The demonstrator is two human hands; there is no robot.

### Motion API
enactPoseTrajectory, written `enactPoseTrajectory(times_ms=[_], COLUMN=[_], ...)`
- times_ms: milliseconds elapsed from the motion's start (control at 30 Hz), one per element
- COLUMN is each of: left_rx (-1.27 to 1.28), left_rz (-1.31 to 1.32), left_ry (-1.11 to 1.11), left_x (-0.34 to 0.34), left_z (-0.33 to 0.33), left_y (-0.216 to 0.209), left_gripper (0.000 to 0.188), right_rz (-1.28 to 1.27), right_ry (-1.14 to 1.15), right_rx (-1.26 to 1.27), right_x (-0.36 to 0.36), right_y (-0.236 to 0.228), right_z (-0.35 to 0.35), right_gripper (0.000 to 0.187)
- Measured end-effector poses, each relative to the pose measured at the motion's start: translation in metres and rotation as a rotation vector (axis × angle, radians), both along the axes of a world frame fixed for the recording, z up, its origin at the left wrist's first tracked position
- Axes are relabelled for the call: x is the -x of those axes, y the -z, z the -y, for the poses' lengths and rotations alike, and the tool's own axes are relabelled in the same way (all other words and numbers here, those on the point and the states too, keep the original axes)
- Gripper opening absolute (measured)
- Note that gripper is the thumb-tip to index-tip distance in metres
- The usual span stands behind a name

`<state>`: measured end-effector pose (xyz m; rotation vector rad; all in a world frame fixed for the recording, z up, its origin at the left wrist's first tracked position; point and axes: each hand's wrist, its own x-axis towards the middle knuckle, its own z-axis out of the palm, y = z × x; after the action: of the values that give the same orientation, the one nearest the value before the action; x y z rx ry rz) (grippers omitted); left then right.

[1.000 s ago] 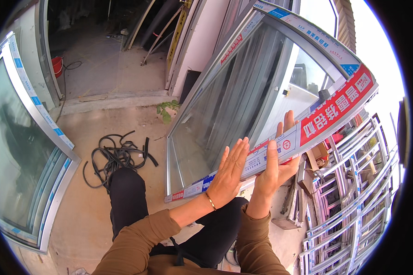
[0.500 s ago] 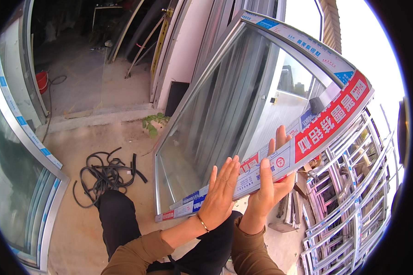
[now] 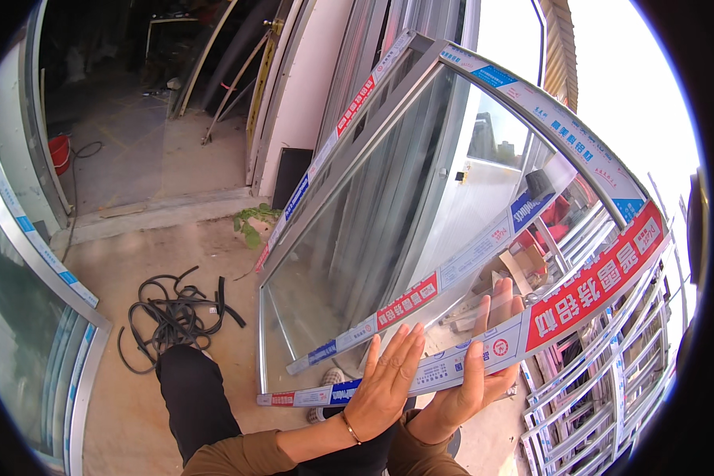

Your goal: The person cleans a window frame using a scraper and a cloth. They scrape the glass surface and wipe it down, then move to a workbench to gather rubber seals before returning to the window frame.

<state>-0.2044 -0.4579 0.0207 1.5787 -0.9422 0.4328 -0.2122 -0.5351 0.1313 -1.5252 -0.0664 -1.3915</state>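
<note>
A large glazed window frame with printed film in red, white and blue leans toward me, its near edge in front of my body. Against that edge my left hand lies flat, fingers stretched and its thumb hidden. Farther right, my right hand grips the same edge, thumb in front and fingers showing beyond it. Behind the glass stands a second frame, apart from the first, its film-covered side also showing at the upper left.
Tangled black rubber strip lies on the floor by my leg. Another glazed frame stands at left, and metal frames are stacked at right. A red bucket is inside the doorway. A green plant grows near the sill.
The front window frame has come away from the frame behind it, with a wider gap between them. Both my hands stay on its near edge, which has come lower and closer.
</note>
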Motion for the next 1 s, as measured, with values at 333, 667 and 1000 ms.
enactPoseTrajectory(times_ms=[333, 667, 1000], left_rx=[-0.020, -0.131, -0.410], left_rz=[-0.013, -0.630, -1.202], left_ry=[0.077, 0.218, 0.276], left_x=[-0.001, -0.004, -0.078], left_z=[-0.002, -0.073, -0.076], left_y=[0.009, 0.139, 0.231], left_gripper=[0.089, 0.091, 0.115], right_rz=[0.168, -0.735, -1.188], right_ry=[-0.240, -0.807, -0.931], right_rx=[0.045, -0.761, -1.061], right_x=[-0.001, -0.004, -0.053], right_y=[0.018, 0.261, 0.405], right_z=[0.027, 0.029, 0.013], right_gripper=[0.085, 0.083, 0.081])
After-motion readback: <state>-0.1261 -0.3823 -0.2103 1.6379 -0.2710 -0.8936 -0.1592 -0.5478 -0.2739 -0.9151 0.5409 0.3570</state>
